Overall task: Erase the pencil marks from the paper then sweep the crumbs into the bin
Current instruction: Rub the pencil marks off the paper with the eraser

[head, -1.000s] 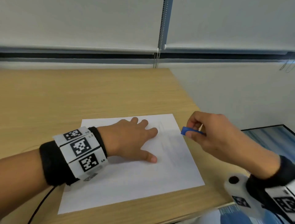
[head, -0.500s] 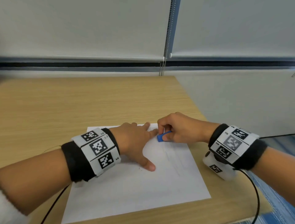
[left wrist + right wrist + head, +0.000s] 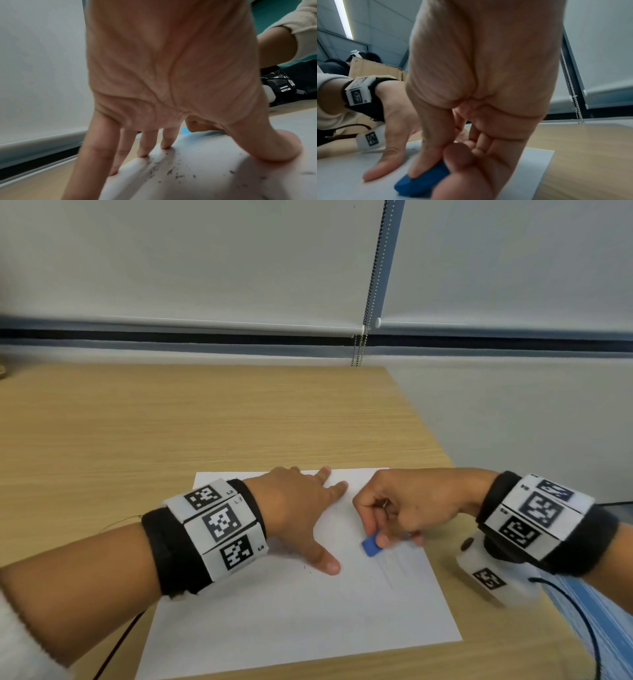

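A white sheet of paper (image 3: pixel 291 618) lies on the wooden desk (image 3: pixel 171 422) near its front right corner. My left hand (image 3: pixel 301 508) lies flat on the sheet with fingers spread, holding it down. My right hand (image 3: pixel 394 518) pinches a small blue eraser (image 3: pixel 370 546) between thumb and fingers and presses it on the paper just right of the left thumb. Faint pencil strokes (image 3: pixel 387 570) run below the eraser. In the left wrist view dark eraser crumbs (image 3: pixel 171 171) are scattered on the paper (image 3: pixel 205 175) under the palm. The right wrist view shows the eraser (image 3: pixel 421 182) on the sheet. No bin is in view.
The desk's right edge (image 3: pixel 442 446) runs close to the paper, with a pale wall and blue-striped floor (image 3: pixel 582 621) beyond it. Roller blinds with a bead chain (image 3: pixel 371 285) hang behind the desk. A cardboard box (image 3: pixel 373 70) and another person show in the right wrist view.
My right hand came in from the right with the eraser, touched the paper near my left fingertips, then slid it down toward me beside the left thumb. The left hand stayed flat.
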Demonstrator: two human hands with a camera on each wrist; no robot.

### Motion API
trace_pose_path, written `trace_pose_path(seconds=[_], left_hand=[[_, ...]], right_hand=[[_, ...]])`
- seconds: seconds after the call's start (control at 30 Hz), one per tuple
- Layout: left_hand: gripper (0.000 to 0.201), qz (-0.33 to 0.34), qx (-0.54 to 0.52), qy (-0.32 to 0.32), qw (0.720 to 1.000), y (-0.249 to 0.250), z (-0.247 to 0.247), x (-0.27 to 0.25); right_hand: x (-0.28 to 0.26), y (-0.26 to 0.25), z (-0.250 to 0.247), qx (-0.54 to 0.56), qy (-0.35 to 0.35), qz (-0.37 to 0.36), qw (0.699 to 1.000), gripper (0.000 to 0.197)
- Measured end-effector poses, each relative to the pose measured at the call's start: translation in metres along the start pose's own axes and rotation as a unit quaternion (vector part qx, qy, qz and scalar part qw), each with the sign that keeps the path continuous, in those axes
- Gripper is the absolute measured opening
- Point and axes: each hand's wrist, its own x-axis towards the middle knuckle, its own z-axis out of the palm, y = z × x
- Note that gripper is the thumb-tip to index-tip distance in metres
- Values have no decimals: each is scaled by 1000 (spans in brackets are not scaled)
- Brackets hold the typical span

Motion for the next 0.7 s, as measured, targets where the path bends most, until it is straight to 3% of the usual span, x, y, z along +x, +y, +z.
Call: trace_pose_path(seconds=[0.03, 0.13, 0.2, 0.33, 0.37, 0.5, 0.57, 0.7], left_hand=[[121, 0, -1, -1, 1000, 0, 0, 0], [121, 2, -2, -1, 1000, 1, -1, 0], [121, -1, 0, -1, 1000, 1, -2, -1], [122, -5, 2, -4, 1000, 1, -2, 0], [122, -4, 1, -3, 1000, 1, -1, 0], [121, -3, -2, 0, 1000, 2, -1, 0], [120, -4, 3, -1, 1000, 2, -2, -1], [122, -3, 4, 3, 1000, 2, -2, -1]], right_hand=[[0, -1, -1, -8, -7, 4, 1000, 9], [8, 0, -6, -28, 100, 1, 995, 8], [5, 1, -4, -19, 124, -8, 992, 10], [-11, -1, 6, -32, -43, 3, 999, 12], [-11, -2, 6, -44, -50, 5, 998, 10], [4, -1, 3, -36, 112, -9, 993, 11], [2, 3, 8, -22, 143, -21, 989, 14], [-23, 2, 20, -49, -28, -13, 998, 12]])
